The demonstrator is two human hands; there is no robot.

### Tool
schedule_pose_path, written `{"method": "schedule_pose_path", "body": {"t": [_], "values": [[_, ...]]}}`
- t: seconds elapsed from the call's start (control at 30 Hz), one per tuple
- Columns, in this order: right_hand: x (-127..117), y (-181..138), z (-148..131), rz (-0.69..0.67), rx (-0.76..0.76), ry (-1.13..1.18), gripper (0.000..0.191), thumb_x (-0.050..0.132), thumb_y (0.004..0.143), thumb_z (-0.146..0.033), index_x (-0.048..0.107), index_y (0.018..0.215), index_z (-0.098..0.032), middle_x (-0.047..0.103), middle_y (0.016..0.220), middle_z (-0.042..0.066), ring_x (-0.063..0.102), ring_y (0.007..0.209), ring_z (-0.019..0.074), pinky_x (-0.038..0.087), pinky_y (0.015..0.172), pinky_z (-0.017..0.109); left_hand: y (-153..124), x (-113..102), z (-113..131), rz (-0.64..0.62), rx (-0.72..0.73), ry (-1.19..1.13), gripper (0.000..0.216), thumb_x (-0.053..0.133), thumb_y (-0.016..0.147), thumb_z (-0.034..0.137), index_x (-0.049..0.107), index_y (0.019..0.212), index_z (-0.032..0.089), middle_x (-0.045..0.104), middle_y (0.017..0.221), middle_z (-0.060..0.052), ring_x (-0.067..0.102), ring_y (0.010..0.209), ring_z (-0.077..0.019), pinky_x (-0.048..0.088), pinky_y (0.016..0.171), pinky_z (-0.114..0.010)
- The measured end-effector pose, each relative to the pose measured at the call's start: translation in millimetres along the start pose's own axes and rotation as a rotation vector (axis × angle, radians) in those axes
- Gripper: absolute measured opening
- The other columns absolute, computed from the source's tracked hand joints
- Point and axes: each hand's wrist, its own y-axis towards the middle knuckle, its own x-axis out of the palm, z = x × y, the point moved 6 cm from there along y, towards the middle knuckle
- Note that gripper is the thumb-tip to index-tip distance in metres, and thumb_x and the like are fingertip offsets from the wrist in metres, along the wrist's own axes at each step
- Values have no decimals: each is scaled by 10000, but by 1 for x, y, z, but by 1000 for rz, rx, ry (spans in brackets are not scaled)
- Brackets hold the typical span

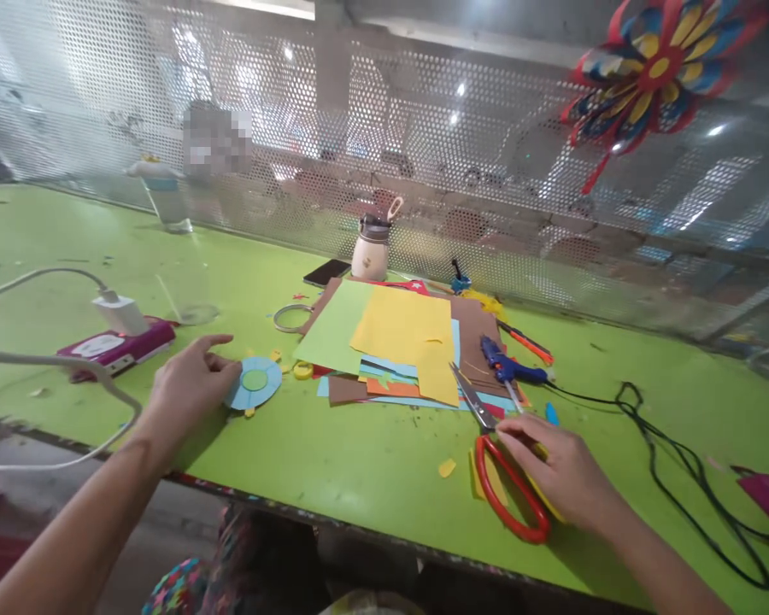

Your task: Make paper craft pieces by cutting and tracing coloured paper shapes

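Observation:
My left hand [192, 376] rests at the left edge of a round light-blue paper disc [269, 386] with a green centre. Its index finger is stretched out and raised, with the other fingertips touching the rim. Small yellow bits stick out around the disc. On the right, my right hand [560, 465] closes its fingers on a pair of scissors [485, 416] near the pivot. The scissors' red loop points toward me and the blades toward a stack of coloured paper [410, 320]. A yellow paper scrap [480, 478] shows beneath the red loop.
Behind the stack stand a white bottle [370, 259] and a dark phone [326, 272]. A blue glue gun [509, 363] trails a black cord [654, 427]. A tape ring [291, 319], a purple power strip [134, 346] with a white charger, and an orange cutter [529, 343] lie about.

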Motion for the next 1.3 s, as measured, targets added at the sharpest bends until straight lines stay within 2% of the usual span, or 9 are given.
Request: {"method": "schedule_pose_path", "body": {"t": [0.3, 0.47, 0.6, 0.73, 0.83, 0.97, 1.07, 1.2, 1.3], "values": [[10, 0, -16, -11, -80, -28, 177, 489, 951, -342, 628, 928, -234, 682, 934, 62, 636, 847, 232, 486, 774, 349, -1, 4, 7, -79, 31, 126, 518, 541, 751, 376, 560, 1217, 151, 701, 752, -3, 617, 771, -215, 406, 645, -238], [9, 1, -15, 32, -94, -4, 171, 498, 950, -339, 629, 930, -231, 681, 944, 64, 636, 873, 233, 483, 786, 348, -2, -9, 10, -24, -9, 277, 499, 483, 761, 358, 600, 1202, 156, 722, 878, -81, 610, 791, -273, 364, 612, -279], [9, 2, -14, 35, -100, 4, 163, 505, 948, -340, 628, 931, -233, 684, 950, 59, 641, 878, 229, 484, 800, 346, -5, -15, 29, -5, 31, 301, 431, 451, 797, 392, 649, 1120, 186, 719, 979, -100, 618, 833, -285, 360, 626, -291], [9, 4, -15, 31, -99, 7, 167, 503, 948, -344, 626, 928, -235, 680, 945, 60, 640, 885, 236, 487, 800, 355, 6, 3, 60, -76, 157, 248, 397, 448, 816, 454, 682, 1036, 220, 734, 964, -69, 639, 862, -264, 389, 638, -284], [10, 4, -17, 18, -108, 16, 180, 489, 955, -350, 621, 928, -231, 677, 937, 66, 636, 877, 236, 486, 795, 361, 20, 25, 76, -111, 170, 242, 431, 504, 780, 491, 680, 1062, 217, 742, 932, -99, 648, 825, -307, 399, 607, -317], [9, 4, -18, 3, -106, 30, 191, 485, 960, -359, 625, 940, -230, 673, 951, 60, 630, 883, 227, 479, 813, 358, 29, 53, 79, -156, 159, 217, 411, 581, 776, 466, 653, 1096, 217, 718, 897, -112, 655, 839, -331, 454, 651, -361], [8, 8, -17, -14, -86, 38, 198, 486, 959, -365, 627, 940, -227, 670, 956, 54, 625, 890, 225, 472, 812, 355, 31, 66, 78, -194, 155, 153, 366, 608, 847, 406, 609, 1141, 186, 670, 1030, -93, 640, 922, -263, 508, 774, -403], [9, 15, -23, -21, -96, 43, 180, 496, 954, -332, 630, 919, -216, 671, 945, 58, 621, 894, 233, 462, 799, 356, 37, 69, 83, -225, 140, -1, 306, 593, 896, 338, 593, 1145, 160, 624, 1135, -77, 627, 949, -205, 540, 804, -402], [10, 19, -31, -25, -125, 64, 172, 496, 955, -293, 630, 891, -206, 666, 895, 53, 617, 848, 221, 457, 780, 344, 38, 55, 92, -178, 117, -148, 282, 649, 801, 256, 665, 1060, 146, 663, 836, -29, 621, 721, -163, 510, 649, -286]]}}
